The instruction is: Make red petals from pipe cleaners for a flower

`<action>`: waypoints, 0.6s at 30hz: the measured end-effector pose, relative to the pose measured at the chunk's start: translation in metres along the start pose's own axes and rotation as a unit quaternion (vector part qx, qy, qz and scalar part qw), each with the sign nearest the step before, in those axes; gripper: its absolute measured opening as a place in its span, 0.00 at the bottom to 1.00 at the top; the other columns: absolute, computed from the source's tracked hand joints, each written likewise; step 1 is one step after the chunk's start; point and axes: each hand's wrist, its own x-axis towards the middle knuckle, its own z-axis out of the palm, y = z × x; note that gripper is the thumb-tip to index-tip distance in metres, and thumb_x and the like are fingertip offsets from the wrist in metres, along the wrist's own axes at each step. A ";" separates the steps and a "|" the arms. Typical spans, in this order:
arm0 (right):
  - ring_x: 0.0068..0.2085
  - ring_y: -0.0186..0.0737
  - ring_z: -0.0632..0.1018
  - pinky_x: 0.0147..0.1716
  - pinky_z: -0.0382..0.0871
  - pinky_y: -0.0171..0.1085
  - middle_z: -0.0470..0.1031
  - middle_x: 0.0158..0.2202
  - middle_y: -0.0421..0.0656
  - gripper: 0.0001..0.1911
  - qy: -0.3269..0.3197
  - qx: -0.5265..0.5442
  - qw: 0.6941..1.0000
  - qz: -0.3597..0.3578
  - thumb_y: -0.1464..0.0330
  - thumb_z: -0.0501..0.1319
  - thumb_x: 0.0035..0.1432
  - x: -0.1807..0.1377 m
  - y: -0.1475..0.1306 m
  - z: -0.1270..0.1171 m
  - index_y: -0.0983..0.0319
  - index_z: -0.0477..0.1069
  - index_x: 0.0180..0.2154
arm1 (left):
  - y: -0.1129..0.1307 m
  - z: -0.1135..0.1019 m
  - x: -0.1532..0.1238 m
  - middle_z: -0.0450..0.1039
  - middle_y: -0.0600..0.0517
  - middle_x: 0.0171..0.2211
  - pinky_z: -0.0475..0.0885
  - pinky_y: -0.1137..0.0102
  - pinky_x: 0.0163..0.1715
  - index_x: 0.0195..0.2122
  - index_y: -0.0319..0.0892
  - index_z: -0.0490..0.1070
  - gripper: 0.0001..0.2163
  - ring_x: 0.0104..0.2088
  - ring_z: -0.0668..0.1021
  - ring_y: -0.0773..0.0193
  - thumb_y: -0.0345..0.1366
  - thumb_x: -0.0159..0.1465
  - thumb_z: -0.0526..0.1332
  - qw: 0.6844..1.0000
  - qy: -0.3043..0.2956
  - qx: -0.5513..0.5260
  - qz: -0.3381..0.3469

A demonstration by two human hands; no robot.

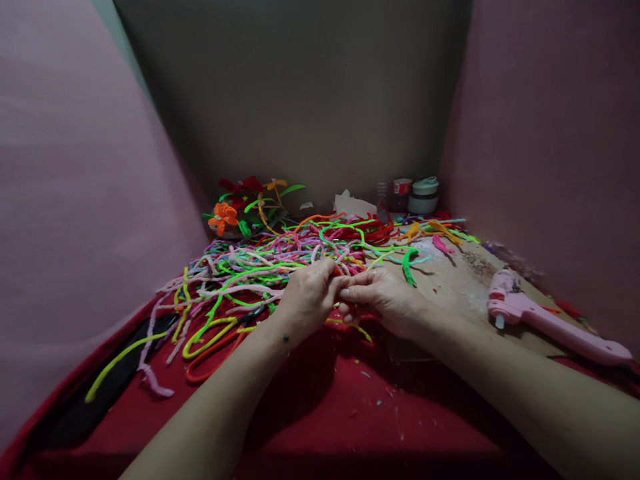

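My left hand [311, 290] and my right hand [387, 300] meet in front of me, their fingertips pinched together. A sliver of orange-red shows by the left fingers, but what they grip is mostly hidden. Just beyond them spreads a tangled heap of fuzzy pipe cleaners [255, 270] in green, pink, white, yellow and red. Below my fingers, a yellow pipe cleaner [363, 330] lies on the red cloth [320, 413]. Scissors with orange-red handles [210, 375] rest left of my left wrist, partly under the pipe cleaners.
To the right, a pink glue gun [550, 320] lies on a cardboard sheet [450, 287]. Pipe-cleaner flowers [223, 217] stand at the back left. A lidded cup [423, 197] and a bottle [401, 195] stand at the back. Pink sheets flank both sides.
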 end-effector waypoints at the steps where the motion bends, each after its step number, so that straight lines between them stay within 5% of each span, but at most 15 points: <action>1: 0.20 0.30 0.73 0.22 0.66 0.30 0.74 0.20 0.42 0.07 0.004 -0.007 1.000 -0.001 0.69 0.64 0.44 0.000 0.000 0.001 0.67 0.74 0.26 | 0.000 -0.001 0.001 0.62 0.56 0.19 0.57 0.74 0.23 0.21 0.39 0.63 0.08 0.21 0.63 0.72 0.32 0.56 0.56 1.000 -0.005 -0.014 0.000; 4: 0.19 0.28 0.71 0.20 0.63 0.29 0.72 0.18 0.41 0.06 0.022 -0.032 0.999 -0.024 0.69 0.64 0.44 -0.002 -0.002 0.003 0.68 0.73 0.23 | 0.001 -0.004 0.003 0.62 0.56 0.17 0.56 0.76 0.19 0.22 0.39 0.65 0.09 0.18 0.63 0.73 0.36 0.57 0.57 0.981 -0.057 -0.160 -0.088; 8: 0.18 0.29 0.69 0.19 0.63 0.31 0.71 0.17 0.40 0.08 0.031 -0.047 0.998 -0.032 0.68 0.64 0.43 -0.002 -0.003 0.004 0.67 0.71 0.20 | 0.002 -0.007 0.005 0.64 0.56 0.16 0.51 0.77 0.13 0.25 0.39 0.67 0.12 0.14 0.62 0.73 0.43 0.58 0.56 0.911 -0.100 -0.340 -0.212; 11: 0.18 0.29 0.69 0.20 0.65 0.31 0.71 0.16 0.40 0.07 0.036 -0.052 0.998 -0.027 0.69 0.63 0.43 -0.002 -0.003 0.005 0.66 0.70 0.19 | 0.002 -0.001 0.002 0.64 0.57 0.16 0.55 0.76 0.14 0.24 0.40 0.67 0.10 0.14 0.63 0.73 0.40 0.57 0.56 0.937 -0.030 -0.290 -0.192; 15: 0.16 0.29 0.69 0.19 0.64 0.30 0.71 0.15 0.40 0.06 0.041 -0.059 0.997 -0.018 0.70 0.62 0.41 -0.002 -0.003 0.007 0.66 0.69 0.18 | 0.003 0.007 -0.003 0.68 0.54 0.20 0.63 0.75 0.25 0.24 0.42 0.70 0.06 0.22 0.68 0.70 0.35 0.56 0.57 0.991 0.093 -0.078 -0.060; 18: 0.16 0.29 0.69 0.19 0.64 0.31 0.71 0.15 0.39 0.06 0.043 -0.052 0.997 -0.026 0.70 0.62 0.41 -0.003 -0.004 0.007 0.65 0.69 0.18 | 0.004 0.005 -0.001 0.67 0.55 0.19 0.62 0.75 0.25 0.24 0.41 0.70 0.07 0.21 0.68 0.70 0.36 0.56 0.57 0.990 0.089 -0.086 -0.069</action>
